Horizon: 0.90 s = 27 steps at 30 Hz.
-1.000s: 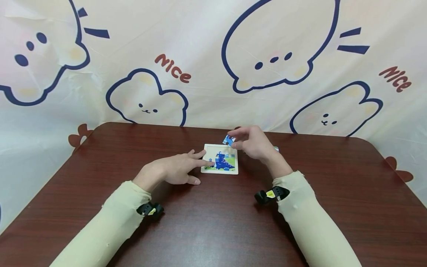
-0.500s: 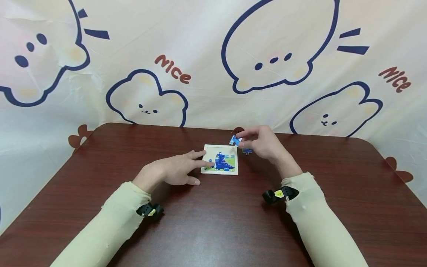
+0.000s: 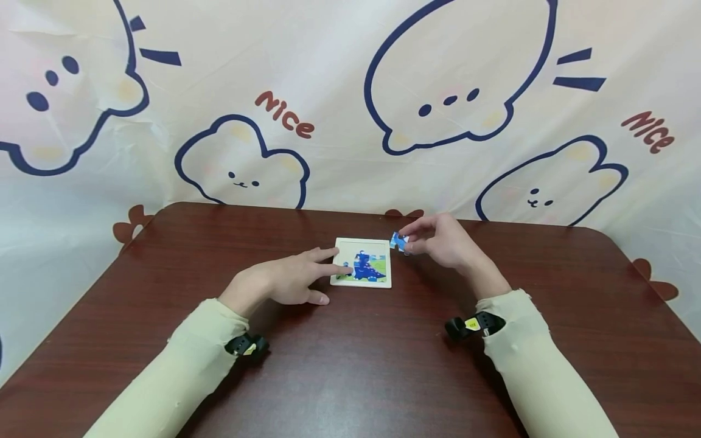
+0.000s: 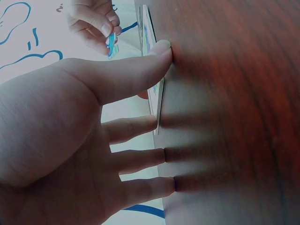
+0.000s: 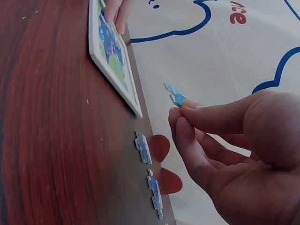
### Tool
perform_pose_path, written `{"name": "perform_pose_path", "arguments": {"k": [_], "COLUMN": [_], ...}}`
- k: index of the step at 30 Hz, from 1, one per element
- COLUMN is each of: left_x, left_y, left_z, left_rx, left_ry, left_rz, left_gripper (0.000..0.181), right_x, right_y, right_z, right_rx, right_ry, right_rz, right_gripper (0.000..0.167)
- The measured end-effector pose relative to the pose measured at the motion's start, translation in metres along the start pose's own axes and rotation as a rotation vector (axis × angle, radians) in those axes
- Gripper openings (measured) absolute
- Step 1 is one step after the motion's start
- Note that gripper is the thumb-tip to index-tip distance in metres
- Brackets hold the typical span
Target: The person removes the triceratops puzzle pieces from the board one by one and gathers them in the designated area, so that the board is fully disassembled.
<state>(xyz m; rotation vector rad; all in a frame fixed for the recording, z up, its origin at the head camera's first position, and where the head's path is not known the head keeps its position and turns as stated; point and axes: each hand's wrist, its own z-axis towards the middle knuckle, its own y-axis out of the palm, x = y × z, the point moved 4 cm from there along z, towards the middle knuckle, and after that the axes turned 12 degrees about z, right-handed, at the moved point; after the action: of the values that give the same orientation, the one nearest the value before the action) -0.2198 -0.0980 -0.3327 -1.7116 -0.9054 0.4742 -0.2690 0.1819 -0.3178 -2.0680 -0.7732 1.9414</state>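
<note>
1. Puzzle board [image 3: 378, 246] lies flat on dark wood table [image 3: 350, 365], far half, approx. ctr; printed cloth [image 3: 339, 61] hangs behind far edge.
2. L hand [image 3: 287, 280]: on board's left, fingers spread, nothing gripped. Index tip rests on board's near-left part, another fingertip at left rim, thumb just beside near-left corner. Good anchor, IMO: light downward pressure, fingertips off any spot a piece has to drop into.
3. R hand [image 3: 446, 243]: right of board, raised off table, thumb + fingertips pinching one piece. Pinch looks small & near one edge, so knobs show. Best to hold it loosely enough to rotate, w/o bending card.
4. Board's near part shows blue dino picture [image 3: 366, 267] on green; far part looks white, so prob. unfilled. Suggest matching colour + outline there first, then lowering piece level, not edge-first, & pressing flat w/ one fingertip.
5. Held piece [image 5: 174, 95]: just off board's far-right corner, blue + pale, tilted in R wrist view. Exact fit can't be told.
6. Two loose pieces [image 5: 144, 146] on table right of board, just beside each other, mostly hidden by R hand in head view. Avoid brushing them w/ knuckles.
</note>
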Motion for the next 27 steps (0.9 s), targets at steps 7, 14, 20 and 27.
{"name": "perform_pose_path", "arguments": {"k": [7,14,20,27], "left_x": [-0.001,0.0,0.0,-0.001], "left_y": [0.001,0.0,0.0,0.0], "left_z": [-0.001,0.001,0.0,0.001], "left_rx": [-0.007,0.001,0.0,-0.001], "left_ry": [-0.009,0.006,-0.002,0.0], "left_rz": [-0.01,-0.012,-0.007,-0.01], "left_gripper": [0.068,0.067,0.068,0.067], "right_x": [0.008,0.016,0.02,0.025], "right_y": [-0.002,-0.005,-0.005,-0.005], "right_z": [-0.003,-0.004,-0.004,-0.003], "right_rx": [-0.035,-0.06,-0.066,-0.058], "right_ry": [0.037,0.057,0.086,0.115], "right_rz": [-0.027,-0.052,-0.059,-0.073], "right_gripper": [0.027,0.025,0.026,0.023]}}
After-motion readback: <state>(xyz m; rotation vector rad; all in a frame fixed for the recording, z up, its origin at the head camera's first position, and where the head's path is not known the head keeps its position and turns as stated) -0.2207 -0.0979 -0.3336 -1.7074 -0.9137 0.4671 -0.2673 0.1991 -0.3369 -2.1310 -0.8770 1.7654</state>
